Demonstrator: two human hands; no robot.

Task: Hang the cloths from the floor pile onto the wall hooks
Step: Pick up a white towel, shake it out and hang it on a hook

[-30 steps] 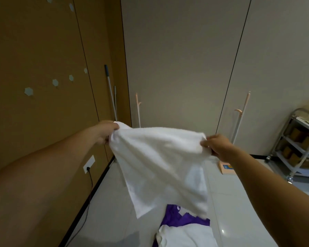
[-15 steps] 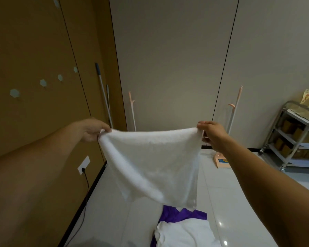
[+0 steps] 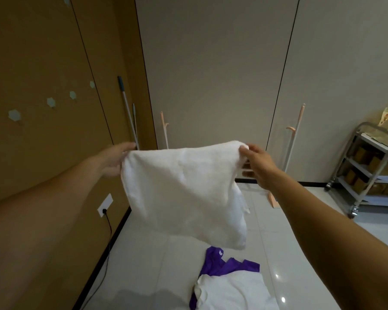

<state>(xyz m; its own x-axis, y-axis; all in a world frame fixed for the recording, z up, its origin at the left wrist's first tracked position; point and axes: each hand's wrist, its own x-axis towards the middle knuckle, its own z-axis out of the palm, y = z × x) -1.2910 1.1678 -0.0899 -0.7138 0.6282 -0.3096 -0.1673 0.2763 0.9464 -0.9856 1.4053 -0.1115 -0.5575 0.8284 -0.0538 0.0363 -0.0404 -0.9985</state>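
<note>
White cloth (image 3: 184,193) is hanging spread in the air above the floor pile (image 3: 231,285), left hand (image 3: 113,159) and right hand (image 3: 259,162) each pinching one top corner, wall hooks (image 3: 51,101) sitting off to the left

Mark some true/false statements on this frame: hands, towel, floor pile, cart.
1. The left hand and the right hand each hold a top corner of the white towel. True.
2. The towel hangs on a wall hook. False: it is held up in the air, and the hooks in view are bare.
3. A purple cloth lies on the floor, partly under a white cloth. True.
4. The metal cart stands at the left edge of the view. False: it stands at the right edge.
5. A cord is plugged into the wall socket. True.
</note>
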